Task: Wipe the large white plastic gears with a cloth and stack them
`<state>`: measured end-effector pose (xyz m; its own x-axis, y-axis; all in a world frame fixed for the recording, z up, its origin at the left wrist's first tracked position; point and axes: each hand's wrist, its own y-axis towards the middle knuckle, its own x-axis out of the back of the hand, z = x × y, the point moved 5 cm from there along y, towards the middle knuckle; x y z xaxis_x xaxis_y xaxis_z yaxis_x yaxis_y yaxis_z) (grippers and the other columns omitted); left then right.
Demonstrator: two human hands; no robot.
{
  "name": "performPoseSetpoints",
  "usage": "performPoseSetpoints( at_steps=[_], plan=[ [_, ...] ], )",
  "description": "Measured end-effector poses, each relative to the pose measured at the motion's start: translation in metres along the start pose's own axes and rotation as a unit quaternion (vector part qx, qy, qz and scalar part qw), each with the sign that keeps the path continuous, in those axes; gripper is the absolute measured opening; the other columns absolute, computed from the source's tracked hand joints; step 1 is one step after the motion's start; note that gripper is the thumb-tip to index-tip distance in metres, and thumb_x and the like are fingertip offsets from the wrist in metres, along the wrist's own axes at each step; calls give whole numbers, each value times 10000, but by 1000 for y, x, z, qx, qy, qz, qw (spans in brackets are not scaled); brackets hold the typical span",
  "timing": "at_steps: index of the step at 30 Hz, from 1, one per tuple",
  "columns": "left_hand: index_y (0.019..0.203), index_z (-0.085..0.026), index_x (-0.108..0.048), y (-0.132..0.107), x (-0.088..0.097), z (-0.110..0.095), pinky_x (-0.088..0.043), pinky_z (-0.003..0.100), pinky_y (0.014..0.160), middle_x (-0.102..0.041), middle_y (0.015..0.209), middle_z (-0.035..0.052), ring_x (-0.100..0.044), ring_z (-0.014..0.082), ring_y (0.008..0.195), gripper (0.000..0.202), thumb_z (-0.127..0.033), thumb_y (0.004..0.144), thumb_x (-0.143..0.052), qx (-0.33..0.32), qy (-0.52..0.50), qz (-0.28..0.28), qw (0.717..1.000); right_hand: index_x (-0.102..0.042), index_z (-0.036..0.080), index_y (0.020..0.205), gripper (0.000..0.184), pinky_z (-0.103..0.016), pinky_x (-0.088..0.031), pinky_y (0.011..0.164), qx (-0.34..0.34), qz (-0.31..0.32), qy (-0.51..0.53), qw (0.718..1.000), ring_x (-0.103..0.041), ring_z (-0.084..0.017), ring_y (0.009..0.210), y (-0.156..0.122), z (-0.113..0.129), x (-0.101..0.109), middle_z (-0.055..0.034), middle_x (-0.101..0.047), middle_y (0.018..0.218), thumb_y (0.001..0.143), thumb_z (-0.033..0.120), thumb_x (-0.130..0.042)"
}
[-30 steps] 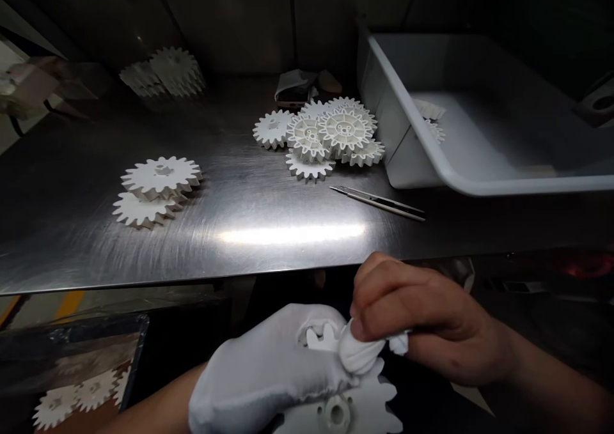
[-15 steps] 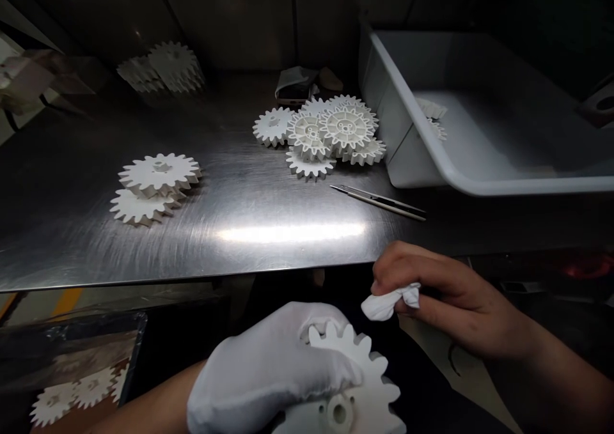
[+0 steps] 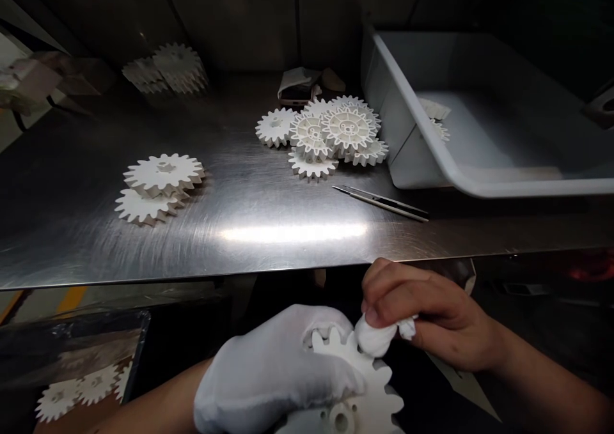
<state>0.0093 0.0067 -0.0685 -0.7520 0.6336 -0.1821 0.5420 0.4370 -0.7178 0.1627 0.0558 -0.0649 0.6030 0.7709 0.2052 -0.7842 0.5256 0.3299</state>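
White cloth (image 3: 375,339) moved back against gear (image 3: 371,383), pinched in right hand (image 3: 432,312); gloved left hand (image 3: 281,370) grips gear.

The bench (image 3: 244,172) across the middle of the frame is surfaced in scratched, glossy metal. At bottom centre, the held gear (image 3: 377,389) is made of matt white plastic, and the left hand (image 3: 283,373) is covered in matt cloth. At upper right, smooth, faintly glossy plastic is shown by the tray (image 3: 460,179).
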Motion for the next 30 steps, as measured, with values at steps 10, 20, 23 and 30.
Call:
performPoseSetpoints(
  at_steps=[10,20,23,30],
  plan=[
    [687,-162,-506,3,1,-1,-250,219,517,-384,653,-50,-327,97,622,169,-255,748,-633,-62,0,23,998,-621,197,1145,277,-407,-512,783,45,-115,-29,992,-593,-222,916,-5,15,-1,-89,-619,959,889,145,-529],
    [650,-160,-547,13,3,7,-355,237,606,-498,681,-29,-429,119,665,151,-221,698,-677,-115,-30,43,992,-604,181,1173,436,-412,-501,816,4,-49,-175,983,-562,-222,968,-16,3,-7,-92,-639,1003,810,-18,-469],
    [754,-152,-606,7,5,3,-431,277,680,-584,790,-2,-528,157,759,130,-271,761,-658,-114,-38,70,990,-590,213,1181,440,-427,-504,808,-3,-108,-144,984,-579,-227,953,-18,8,4,-83,-635,997,824,-11,-462],
    [871,-163,-594,-2,2,4,-402,227,611,-559,769,-23,-508,143,728,226,-267,709,-713,-51,-112,47,991,-599,244,1119,310,-345,-493,791,-84,-180,-31,979,-577,-220,956,-18,16,15,-61,-603,983,852,87,-590]
  ],
)
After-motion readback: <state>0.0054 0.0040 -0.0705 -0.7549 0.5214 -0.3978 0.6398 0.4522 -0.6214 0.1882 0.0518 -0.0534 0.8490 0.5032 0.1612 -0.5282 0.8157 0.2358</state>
